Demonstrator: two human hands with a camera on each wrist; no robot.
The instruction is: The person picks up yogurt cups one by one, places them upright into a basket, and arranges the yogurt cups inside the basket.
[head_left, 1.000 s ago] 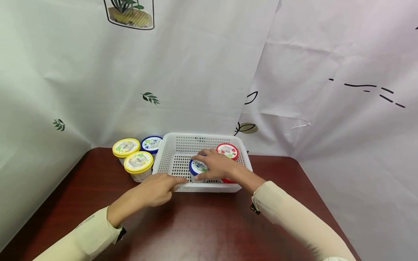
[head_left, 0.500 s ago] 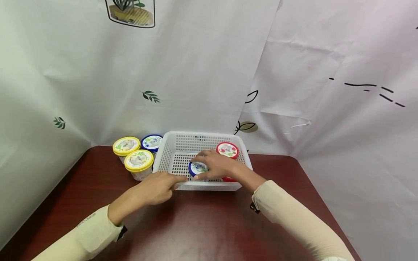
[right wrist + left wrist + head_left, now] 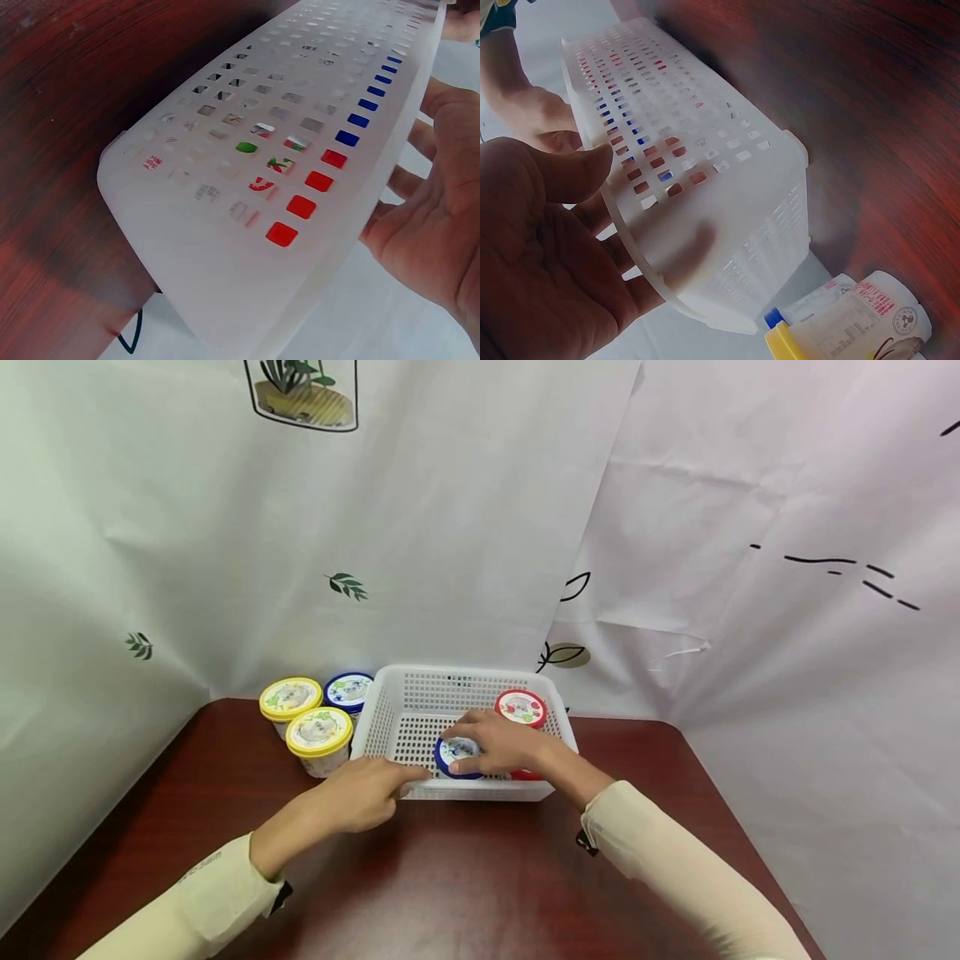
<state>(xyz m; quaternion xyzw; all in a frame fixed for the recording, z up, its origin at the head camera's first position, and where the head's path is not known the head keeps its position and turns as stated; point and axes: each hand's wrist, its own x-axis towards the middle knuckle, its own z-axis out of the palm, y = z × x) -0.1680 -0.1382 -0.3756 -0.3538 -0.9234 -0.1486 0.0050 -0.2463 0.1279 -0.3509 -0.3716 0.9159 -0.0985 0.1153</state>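
My right hand (image 3: pixel 498 742) reaches into a white plastic basket (image 3: pixel 480 791) from above and holds a round tub with a blue lid (image 3: pixel 454 755), fingers and thumb about the lid's edge. Two red-lidded tubs share the basket's right end: one red-lidded tub (image 3: pixel 521 707) at the back, and another red lid (image 3: pixel 527 774) in front, mostly hidden by my wrist. My left hand (image 3: pixel 360 793) grips the front left rim, its thumb (image 3: pixel 585 172) outside the wall and its other fingers on the inner side.
Left of the basket stand a yellow-lidded tub (image 3: pixel 291 697), a nearer yellow-lidded tub (image 3: pixel 319 735) and a blue-lidded tub (image 3: pixel 348 691). The brown table (image 3: pixel 465 877) backs onto a hanging white printed cloth (image 3: pixel 465 510).
The blue-lidded tub under my right hand has settled slightly lower in the basket, and its side no longer shows. My left hand stays on the rim.
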